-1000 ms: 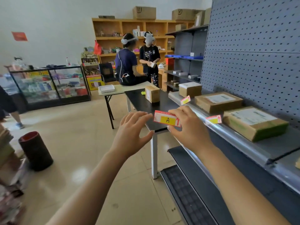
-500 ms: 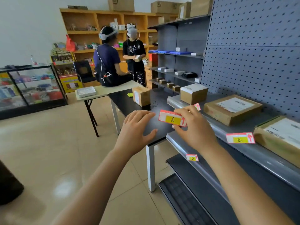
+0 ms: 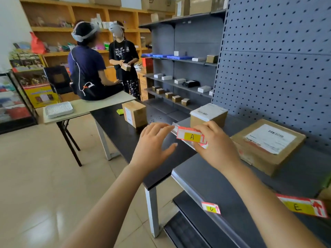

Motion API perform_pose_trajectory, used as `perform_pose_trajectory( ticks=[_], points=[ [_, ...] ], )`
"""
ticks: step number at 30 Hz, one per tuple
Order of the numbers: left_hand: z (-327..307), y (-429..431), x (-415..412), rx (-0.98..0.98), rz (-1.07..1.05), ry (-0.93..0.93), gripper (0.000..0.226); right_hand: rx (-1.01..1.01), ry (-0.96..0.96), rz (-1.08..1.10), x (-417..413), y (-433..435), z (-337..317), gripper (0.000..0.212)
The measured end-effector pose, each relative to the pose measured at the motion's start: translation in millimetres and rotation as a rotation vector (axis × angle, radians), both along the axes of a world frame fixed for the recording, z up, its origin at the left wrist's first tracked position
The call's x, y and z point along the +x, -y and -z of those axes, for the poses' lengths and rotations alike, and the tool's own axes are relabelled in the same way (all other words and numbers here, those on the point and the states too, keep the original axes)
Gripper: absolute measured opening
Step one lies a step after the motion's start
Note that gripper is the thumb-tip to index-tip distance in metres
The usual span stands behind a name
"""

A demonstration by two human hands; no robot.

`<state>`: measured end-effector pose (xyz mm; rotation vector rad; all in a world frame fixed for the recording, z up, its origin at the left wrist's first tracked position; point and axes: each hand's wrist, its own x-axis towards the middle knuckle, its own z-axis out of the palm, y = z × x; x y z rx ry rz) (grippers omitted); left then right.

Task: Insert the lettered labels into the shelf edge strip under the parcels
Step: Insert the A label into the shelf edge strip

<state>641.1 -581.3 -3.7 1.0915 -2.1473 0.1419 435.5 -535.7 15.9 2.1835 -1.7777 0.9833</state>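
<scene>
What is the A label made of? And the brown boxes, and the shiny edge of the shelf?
The A label looks like thin paper or card: flat, matte, printed red and yellow. The brown boxes look like cardboard: dull brown, with white paper slips stuck on top. The shelf edge strip seems glossy metal or clear plastic; it catches light, but I cannot tell which.

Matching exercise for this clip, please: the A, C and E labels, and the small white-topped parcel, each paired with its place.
Things:
1. A label
2. C label
3. E label
4. white-topped parcel

Places:
a. lying on the shelf surface, near right
b. on the shelf, just behind the hands
c. pinched in the right hand
d. at the shelf's front edge, low in the picture

Pairs: 1-c, 2-d, 3-a, 4-b
</scene>
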Motion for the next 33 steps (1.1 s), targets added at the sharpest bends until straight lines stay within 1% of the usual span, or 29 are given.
perform_pose_trajectory(
  ticks=[8,14,19,24,27,33],
  points=[
    [28.9,99.7,-13.2,0.037,0.202,0.025,0.048,0.043,-0.082,0.187,1.0,55.6,29.9,0.041],
    [53.5,164.4,-17.0,0.054,0.441,0.004,0.045,0.056,-0.104,0.368,20.9,84.4,52.3,0.044],
    [64.9,198.4,-21.1,0.057,0.593,-0.035,0.045,0.015,-0.101,0.523,35.7,91.0,59.4,0.045],
    [67.8,217.8,-24.8,0.081,0.689,-0.037,0.046,-0.029,-0.162,0.635,45.6,92.9,55.4,0.044],
    [67.3,223.4,-28.0,0.086,0.748,-0.055,0.047,0.007,-0.215,0.667,47.0,95.9,53.4,0.047],
    [75.2,232.7,-28.7,0.096,0.797,-0.066,0.047,0.142,-0.282,0.620,53.7,109.5,52.2,0.046]
  ],
)
